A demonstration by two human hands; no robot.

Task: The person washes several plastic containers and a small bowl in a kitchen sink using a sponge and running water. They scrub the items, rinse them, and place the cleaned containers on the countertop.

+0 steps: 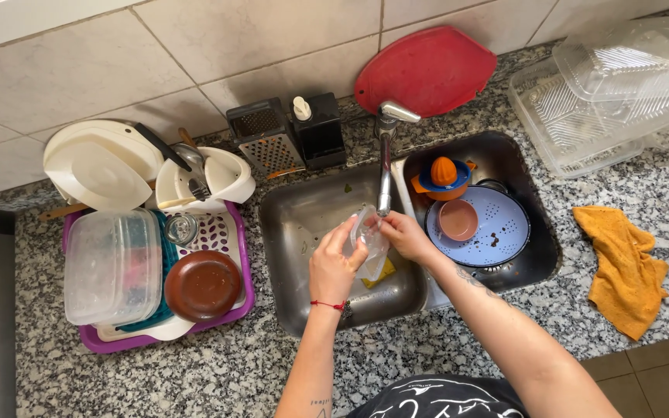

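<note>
Speckled granite formed the bench (195, 371), backed by pale wall tiles, with a double steel sink (303, 209) set into it. Washed ware was already stacked in the purple drying rack (90, 337): a clear lidded tub (110, 263), a brown bowl (203, 285) and white lids. Unwashed pieces were left in the right basin: a pale blue colander (505, 232), a pink cup (458, 219) and an orange juicer (444, 174). A clear glass (367, 232) was held under the tap (385, 155), gripped by the curled fingers of the left hand (333, 267) and right hand (406, 234). No labels could be made out; a black dispenser bottle (320, 128) stood unmarked.
</note>
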